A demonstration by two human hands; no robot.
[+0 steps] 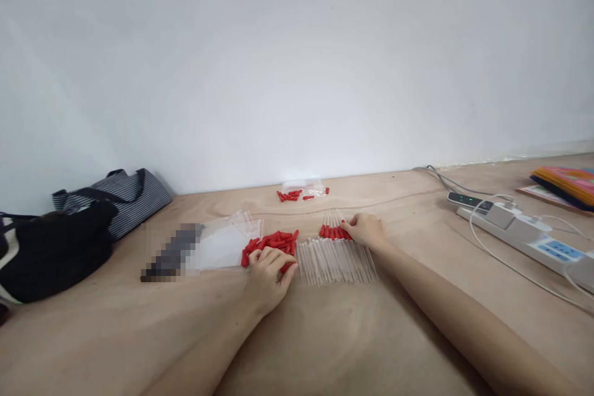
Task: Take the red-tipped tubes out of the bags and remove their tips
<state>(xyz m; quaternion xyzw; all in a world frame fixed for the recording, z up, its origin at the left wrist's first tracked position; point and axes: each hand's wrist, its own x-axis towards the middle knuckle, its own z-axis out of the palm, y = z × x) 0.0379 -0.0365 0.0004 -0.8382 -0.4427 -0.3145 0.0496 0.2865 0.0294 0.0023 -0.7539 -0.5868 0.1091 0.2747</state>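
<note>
Small red, cap-like pieces lie in a pile [273,239] on the wooden table. My left hand [269,275] rests at the near edge of that pile, its fingers and thumb closed around one red piece [286,266]. To its right, many thin clear sticks [331,262] lie side by side in a row. Just beyond them, several clear sticks with red ends [331,232] fan together. My right hand [367,230] is at the right end of this fan, fingertips pinched on a red-ended stick; the fingers partly hide it.
Clear plastic bags [225,241] lie left of the pile, beside a blurred dark object [171,253]. More red pieces [290,195] lie near the wall by another bag. Bags [134,198] stand at left. A power strip [533,238] with cables and coloured items [566,182] are at right.
</note>
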